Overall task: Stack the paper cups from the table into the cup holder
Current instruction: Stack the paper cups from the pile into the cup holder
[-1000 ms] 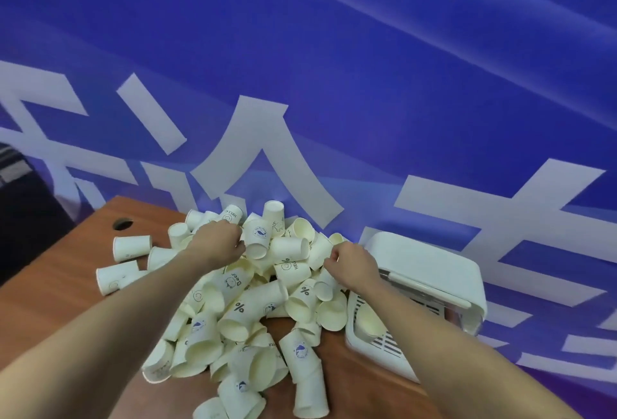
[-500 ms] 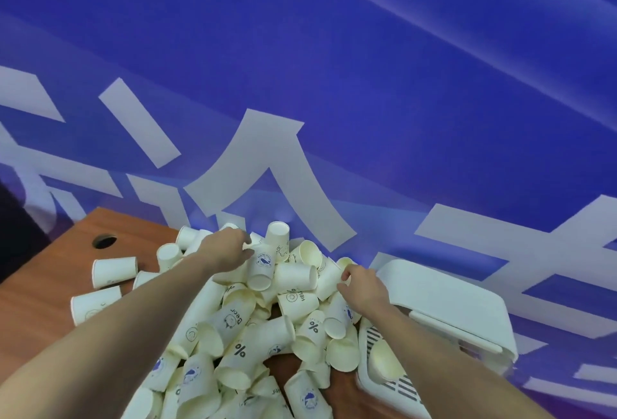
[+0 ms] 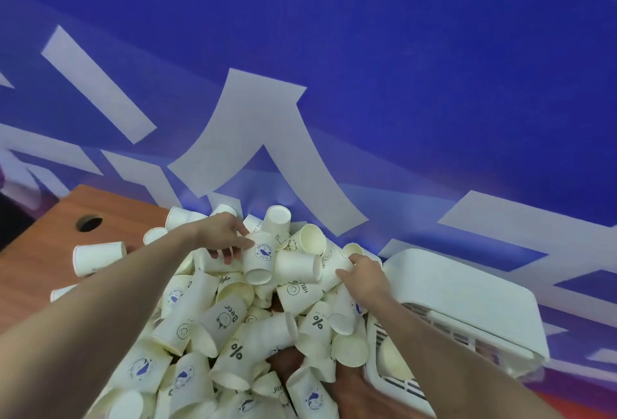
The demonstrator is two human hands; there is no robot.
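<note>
A big heap of white paper cups [image 3: 240, 325], many with blue or black prints, covers the wooden table [image 3: 40, 271]. My left hand [image 3: 222, 235] reaches over the back of the heap with its fingers spread, the fingertips touching an upside-down cup with a blue logo [image 3: 262, 260]. At the heap's right back, my right hand [image 3: 365, 276] curls thumb and fingers around a cup lying on its side [image 3: 330, 270]. The white slatted cup holder [image 3: 467, 311] stands right of the heap. One cup [image 3: 390, 357] lies inside it.
A blue banner with large white characters [image 3: 267, 138] hangs directly behind the table. The tabletop has a round cable hole [image 3: 88, 222] at the back left. Loose cups [image 3: 98, 256] lie left of the heap.
My left hand has uncurled and shifted right onto the logo cup. My right hand has slid back and closed around a cup. The view has moved closer to the heap.
</note>
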